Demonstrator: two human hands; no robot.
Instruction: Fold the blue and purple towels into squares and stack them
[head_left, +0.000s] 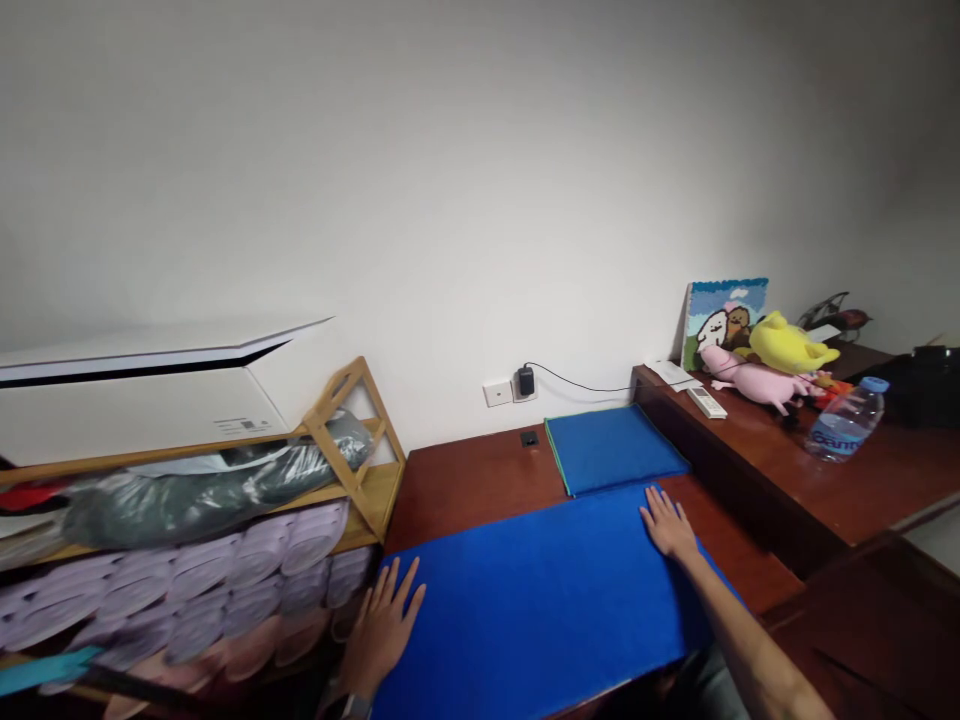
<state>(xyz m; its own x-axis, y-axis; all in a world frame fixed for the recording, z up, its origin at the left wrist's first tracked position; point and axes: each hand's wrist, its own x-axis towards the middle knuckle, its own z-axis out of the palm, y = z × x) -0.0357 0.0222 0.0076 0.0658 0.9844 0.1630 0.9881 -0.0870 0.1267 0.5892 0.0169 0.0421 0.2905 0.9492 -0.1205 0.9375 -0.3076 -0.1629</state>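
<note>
A bright blue cloth [532,590] lies spread out on the brown wooden desk [465,485], its near end reaching the front edge. My left hand [384,625] rests on the cloth's left edge, fingers stretched and apart. On the far right corner of the cloth, my right hand [667,525] lies flat with its fingers spread. Neither hand holds anything. Behind the spread cloth, a folded blue cloth [619,450] with a green edge sits near the wall.
Left stands a wooden rack [360,450] with a white box [150,400] on top and purple slippers [255,560] below. On the raised right surface are a water bottle [847,425], plush toys [757,380] and a remote [706,402]. A charger [526,380] with a cable is plugged into the wall.
</note>
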